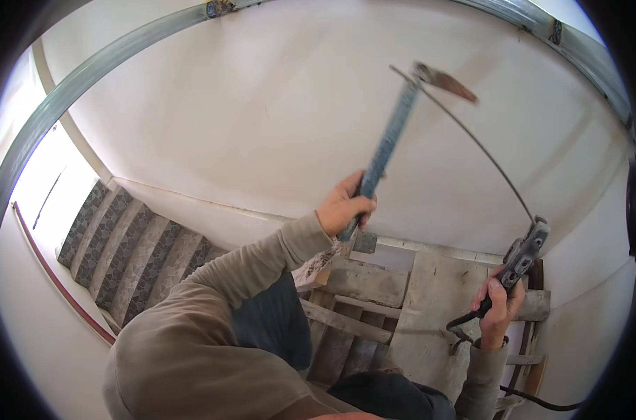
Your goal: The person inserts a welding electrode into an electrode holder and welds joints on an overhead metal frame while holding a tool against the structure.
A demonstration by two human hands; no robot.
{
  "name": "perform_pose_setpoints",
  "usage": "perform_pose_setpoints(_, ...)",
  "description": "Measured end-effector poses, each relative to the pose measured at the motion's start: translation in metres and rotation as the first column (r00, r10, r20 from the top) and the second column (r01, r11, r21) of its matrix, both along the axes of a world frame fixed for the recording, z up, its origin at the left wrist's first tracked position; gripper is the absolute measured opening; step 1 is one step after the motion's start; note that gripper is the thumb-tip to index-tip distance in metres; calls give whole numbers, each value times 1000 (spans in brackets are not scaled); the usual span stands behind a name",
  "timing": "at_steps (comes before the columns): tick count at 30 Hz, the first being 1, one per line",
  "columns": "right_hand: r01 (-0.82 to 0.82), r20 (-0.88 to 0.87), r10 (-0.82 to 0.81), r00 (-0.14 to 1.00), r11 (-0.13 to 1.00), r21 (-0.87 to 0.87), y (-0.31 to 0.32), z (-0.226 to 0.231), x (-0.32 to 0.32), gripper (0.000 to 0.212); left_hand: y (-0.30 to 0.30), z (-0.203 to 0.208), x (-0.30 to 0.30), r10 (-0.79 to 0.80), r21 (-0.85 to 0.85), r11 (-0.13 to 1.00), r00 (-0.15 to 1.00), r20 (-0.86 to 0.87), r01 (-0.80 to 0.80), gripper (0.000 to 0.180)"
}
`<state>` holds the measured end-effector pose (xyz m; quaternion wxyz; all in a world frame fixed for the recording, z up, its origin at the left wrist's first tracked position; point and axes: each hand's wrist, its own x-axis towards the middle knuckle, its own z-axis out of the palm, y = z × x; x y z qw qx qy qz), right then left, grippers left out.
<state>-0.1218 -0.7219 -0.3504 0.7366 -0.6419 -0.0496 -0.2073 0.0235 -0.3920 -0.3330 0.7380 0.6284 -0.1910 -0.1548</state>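
My left hand (347, 205) is closed around the lower part of a hammer's worn blue handle. The hammer (391, 133) points up and away from me, its rusty, slightly blurred head to the upper right. In my right hand (501, 302), on the right side, is a dark welding electrode holder (521, 259), with the fingers wrapped round its grip. A long thin welding electrode (482, 148) runs from its jaws in a curve up to the left. The electrode's far end crosses the hammer just below its head; whether they touch I cannot tell.
Metal pipes (108, 66) curve across the top and left. Patterned stairs (146, 252) lie lower left beside a reddish handrail (62, 290). Below me are wooden planks (349, 320) and a pale board (419, 336). A black cable (542, 402) runs lower right. Pale walls (262, 119) surround this.
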Motion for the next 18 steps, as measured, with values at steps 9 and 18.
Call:
perform_pose_setpoints(9, -23, 27, 22, 999, 999, 47, 4, -8, 9, 16, 29, 46, 14, 215, -219, 959, 966, 141, -181, 47)
perform_pose_setpoints(18, 0, 35, -4, 999, 995, 99, 8, -19, 14, 17, 37, 29, -2, 317, -91, 948, 906, 280, -304, 43)
